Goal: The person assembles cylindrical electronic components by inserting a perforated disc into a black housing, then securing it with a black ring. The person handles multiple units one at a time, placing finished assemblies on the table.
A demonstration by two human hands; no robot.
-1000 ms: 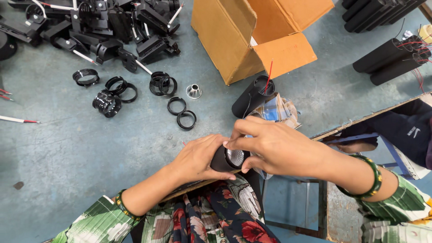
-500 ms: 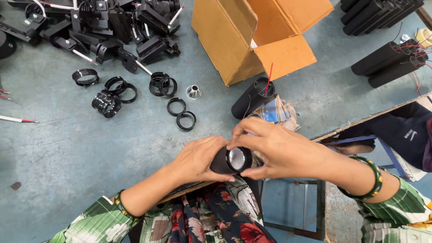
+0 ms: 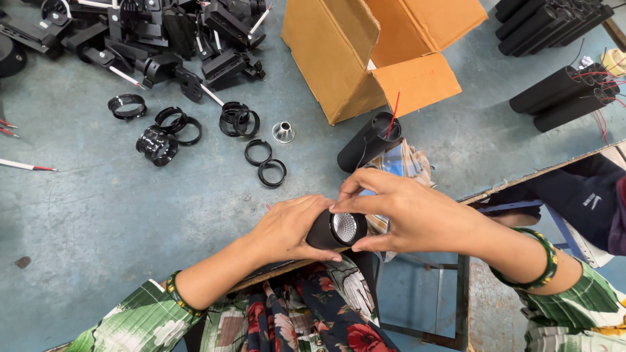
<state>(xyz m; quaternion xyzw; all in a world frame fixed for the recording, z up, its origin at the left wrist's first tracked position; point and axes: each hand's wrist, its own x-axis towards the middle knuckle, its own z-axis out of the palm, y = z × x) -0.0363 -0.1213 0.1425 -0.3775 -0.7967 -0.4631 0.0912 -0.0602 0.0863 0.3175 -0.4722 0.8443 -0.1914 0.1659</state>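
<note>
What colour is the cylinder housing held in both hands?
Black, with a shiny silver reflector at its open end; the cylinder housing shows best in the head view.

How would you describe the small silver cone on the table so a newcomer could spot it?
Start at the open cardboard box at the table's top. Just left of its lower corner, beside the loose black rings, stands the cone. It is the only shiny silver piece among black parts.
</note>
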